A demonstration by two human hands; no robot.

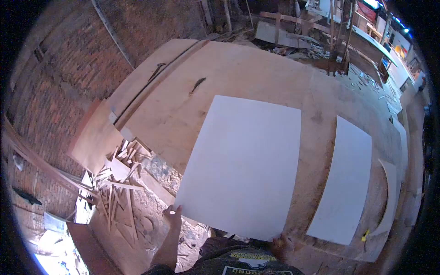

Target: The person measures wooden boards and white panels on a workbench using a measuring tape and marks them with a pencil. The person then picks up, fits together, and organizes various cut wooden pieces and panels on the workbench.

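Observation:
A large white panel (245,165) lies over the wooden worktop (256,68), its near edge close to my body. My left hand (173,217) grips the panel's near left corner, thumb and fingers pinched on the edge. At the near right corner, my right hand (281,247) is on the panel's edge; it is dark and partly blurred, and its fingers are hard to make out. To the right lies a narrower white panel (343,183).
A dark tool (198,85) lies on the worktop near a long straight strip (160,82). Wood offcuts (123,174) are piled on the floor at left. A yellow object (365,235) sits at the right, beside a curved pale piece (388,197). A brick wall (59,96) stands at left.

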